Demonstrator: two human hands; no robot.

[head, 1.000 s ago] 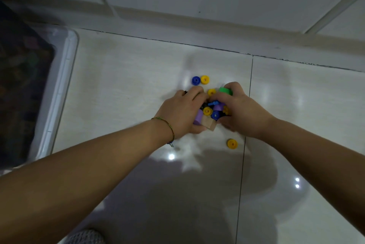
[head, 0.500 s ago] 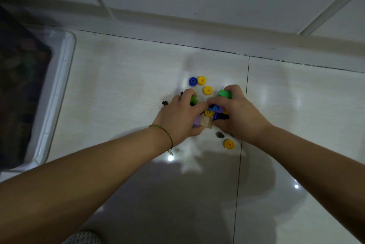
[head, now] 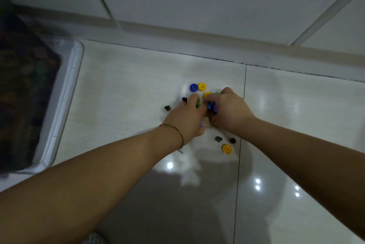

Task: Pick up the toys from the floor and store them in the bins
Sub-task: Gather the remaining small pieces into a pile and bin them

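Black pieces (head: 217,139) spilled, hands (head: 185,119) gripping toys (head: 212,106) (blurred)

Just beyond the left hand (head: 187,117) lie a blue ring (head: 193,87) and a yellow ring (head: 202,86). The pieces (head: 212,106) between it and the right hand (head: 229,109) are blue and purple. Near the wrists are a yellow disc (head: 226,148) and black bits (head: 218,139). The bracelet (head: 175,130) is gold, and the floor (head: 128,85) is glossy cream with dark seams.

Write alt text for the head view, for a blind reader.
The left hand and right hand cup small colourful plastic toy pieces on a glossy tiled floor. Loose plastic rings and black pieces lie around; a clear plastic bin sits at left.
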